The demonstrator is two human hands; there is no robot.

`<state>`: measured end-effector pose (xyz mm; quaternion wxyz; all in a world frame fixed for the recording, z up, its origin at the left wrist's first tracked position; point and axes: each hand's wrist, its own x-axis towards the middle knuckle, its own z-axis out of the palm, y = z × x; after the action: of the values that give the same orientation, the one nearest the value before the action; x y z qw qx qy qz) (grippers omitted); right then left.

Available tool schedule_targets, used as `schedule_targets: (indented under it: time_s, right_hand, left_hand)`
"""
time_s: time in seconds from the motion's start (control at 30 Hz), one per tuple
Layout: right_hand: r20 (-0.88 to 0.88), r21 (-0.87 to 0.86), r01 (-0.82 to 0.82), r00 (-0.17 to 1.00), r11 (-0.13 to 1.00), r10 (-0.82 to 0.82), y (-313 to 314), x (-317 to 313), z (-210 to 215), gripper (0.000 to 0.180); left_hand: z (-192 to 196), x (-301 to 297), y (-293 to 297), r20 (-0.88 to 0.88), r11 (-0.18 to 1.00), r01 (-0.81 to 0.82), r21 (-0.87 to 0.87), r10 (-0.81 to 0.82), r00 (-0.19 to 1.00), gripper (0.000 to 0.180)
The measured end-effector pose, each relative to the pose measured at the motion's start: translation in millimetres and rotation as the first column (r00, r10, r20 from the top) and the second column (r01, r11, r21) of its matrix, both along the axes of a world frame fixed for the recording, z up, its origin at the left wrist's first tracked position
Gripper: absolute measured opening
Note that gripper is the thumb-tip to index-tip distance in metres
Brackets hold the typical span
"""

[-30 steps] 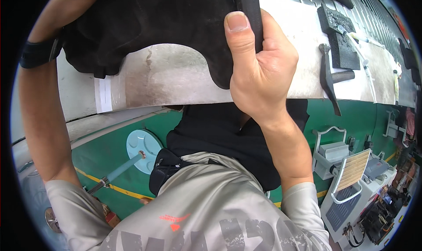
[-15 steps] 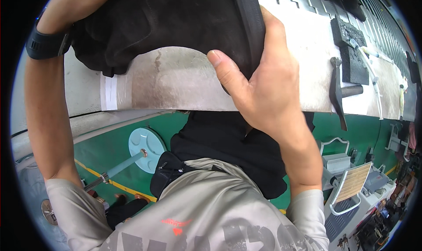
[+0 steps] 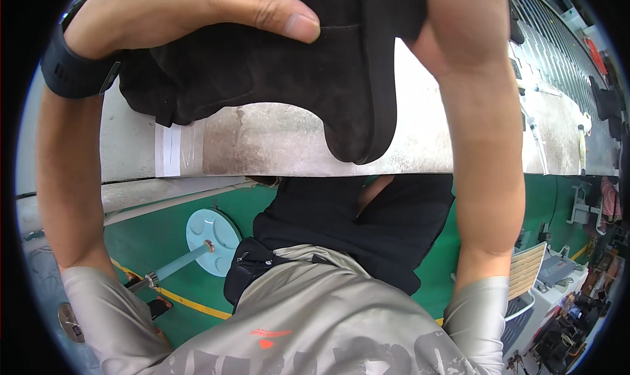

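A black suede boot [image 3: 275, 80] is held on its side above the pale worktable, its sole edge to the right and its heel end hanging lowest, towards me. My left hand [image 3: 190, 14] is closed on the boot's upper, its thumb lying across the near face and its fingers hidden behind. At the upper right, my right hand [image 3: 453, 27] is beside the sole, next to a dark patch I cannot make out. Its fingers are hidden or cut off by the top edge, and it is slightly blurred.
The pale worktable [image 3: 262, 142] has a white paper strip [image 3: 168, 152] taped near its front edge. Thin white tubes [image 3: 535, 135] lie beyond my right forearm, near a slatted metal surface [image 3: 548, 53]. A light blue disc base [image 3: 213, 242] and a wooden-slatted chair [image 3: 525, 270] stand below.
My right hand has left the boot's heel end and moved up and right. My left hand has come into view with its thumb on the boot. The boot's heel end now shows fully.
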<state>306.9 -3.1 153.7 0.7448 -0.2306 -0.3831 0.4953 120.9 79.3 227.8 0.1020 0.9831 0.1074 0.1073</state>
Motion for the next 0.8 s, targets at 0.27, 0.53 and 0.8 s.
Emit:
schedule_targets:
  time_s: [0.27, 0.53, 0.8]
  right_hand:
    - [-0.302, -0.032, 0.396, 0.871, 0.918, -0.387, 28.8, -16.5, -37.9, 0.033]
    - [-0.257, -0.089, 0.383, 0.883, 0.919, -0.393, 27.9, -19.2, -35.1, 0.033]
    - [0.221, 0.08, 0.524, 0.82, 0.848, -0.527, 29.7, -17.4, -22.5, 0.044]
  left_hand:
    - [5.0, 4.3, 1.2, -0.049, 0.954, -0.182, 0.239, 0.2, 0.979, 0.081]
    - [10.8, 6.3, 9.8, -0.107, 0.984, -0.175, 0.036, 0.178, 0.978, 0.076]
    - [-7.0, -9.1, 42.7, 0.003, 0.982, -0.127, 0.139, 0.127, 0.992, 0.089]
